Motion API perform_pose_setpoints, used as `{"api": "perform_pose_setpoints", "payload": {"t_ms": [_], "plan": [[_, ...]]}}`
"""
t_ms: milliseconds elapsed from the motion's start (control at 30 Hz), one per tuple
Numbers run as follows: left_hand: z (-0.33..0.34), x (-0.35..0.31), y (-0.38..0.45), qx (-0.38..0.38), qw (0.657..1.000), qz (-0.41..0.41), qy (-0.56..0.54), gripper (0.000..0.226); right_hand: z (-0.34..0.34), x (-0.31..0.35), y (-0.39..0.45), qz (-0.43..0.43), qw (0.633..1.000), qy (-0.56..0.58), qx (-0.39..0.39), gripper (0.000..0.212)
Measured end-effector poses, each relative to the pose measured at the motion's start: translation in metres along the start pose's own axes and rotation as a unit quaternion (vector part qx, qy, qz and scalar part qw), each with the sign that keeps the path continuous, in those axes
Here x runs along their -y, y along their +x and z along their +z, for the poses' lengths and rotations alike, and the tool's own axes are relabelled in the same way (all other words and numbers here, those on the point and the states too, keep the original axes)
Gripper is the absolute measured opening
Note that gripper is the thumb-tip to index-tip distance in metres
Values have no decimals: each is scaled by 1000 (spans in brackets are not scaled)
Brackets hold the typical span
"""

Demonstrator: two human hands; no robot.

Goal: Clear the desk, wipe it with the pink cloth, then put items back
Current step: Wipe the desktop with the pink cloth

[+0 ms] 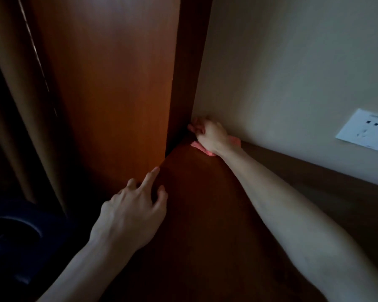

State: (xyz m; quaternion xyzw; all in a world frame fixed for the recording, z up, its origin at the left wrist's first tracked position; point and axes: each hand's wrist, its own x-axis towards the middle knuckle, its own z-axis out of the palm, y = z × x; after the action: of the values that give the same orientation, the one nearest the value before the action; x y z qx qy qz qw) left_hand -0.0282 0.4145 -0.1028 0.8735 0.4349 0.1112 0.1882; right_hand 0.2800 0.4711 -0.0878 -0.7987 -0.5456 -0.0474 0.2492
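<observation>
Dim light falls on a dark brown desk [216, 214] set into a corner, with a tall wooden panel [109, 83] at 11 o'clock and a pale wall [292, 62] at 1 o'clock. At the far corner, about 12 o'clock, the right hand [212, 136] is clenched around the pink cloth [205, 149], pressing it to the desktop where panel and wall meet; cloth edges poke out on both sides of the fist. Nearer, at 8 o'clock, the left hand [133, 212] holds nothing, fingers loosely spread, index finger extended toward the panel's lower edge. A white socket plate [364, 131] sits on the wall at 3 o'clock. A dark round object [13, 236] lies at 9 o'clock, too dim to identify.
</observation>
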Motion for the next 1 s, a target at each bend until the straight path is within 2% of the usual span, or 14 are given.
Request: {"api": "perform_pose_setpoints", "payload": {"t_ms": [67, 167, 233, 267, 367, 433, 567, 633, 733, 833, 933, 1000], "plan": [[-2, 0, 0, 2, 1000, -8, 3, 60, 5, 15, -1, -45, 999, -23, -5, 27], [0, 1, 1, -2, 1000, 1, -2, 59, 2, 22, -36, -167, 984, 38, 48, 14], [3, 3, 3, -2, 1000, 5, -4, 59, -7, 9, -47, -202, 976, 67, 52, 11], [3, 4, 3, 1, 1000, 2, -5, 59, -11, 4, -44, -191, 979, 56, 46, 12], [2, 4, 4, 6, 1000, 1, 3, 60, -9, -10, -13, -51, 999, 9, 6, 24], [1, 5, 5, -4, 1000, 2, 3, 59, -2, -3, 1, -6, 1000, -1, -14, 29], [-2, 3, 3, 4, 1000, 1, -6, 59, -3, 14, -33, -75, 997, 0, 31, 20], [-4, 0, 2, 5, 1000, -11, 2, 60, -7, 22, -60, -98, 995, 14, 29, 14], [-6, -10, -10, -53, 997, -26, 54, 59, -14, 53, -103, -80, 997, 15, 12, 23], [-8, -20, -24, -109, 988, -36, 107, 49, -22, 85, -162, -90, 996, 28, -2, 25], [-20, -17, -45, -78, 988, -84, 108, 47, -34, 119, -234, -127, 990, 60, -1, 13], [-31, -6, -68, -70, 987, -101, 106, 50, -44, 145, -279, -142, 986, 93, 6, 13]]}}
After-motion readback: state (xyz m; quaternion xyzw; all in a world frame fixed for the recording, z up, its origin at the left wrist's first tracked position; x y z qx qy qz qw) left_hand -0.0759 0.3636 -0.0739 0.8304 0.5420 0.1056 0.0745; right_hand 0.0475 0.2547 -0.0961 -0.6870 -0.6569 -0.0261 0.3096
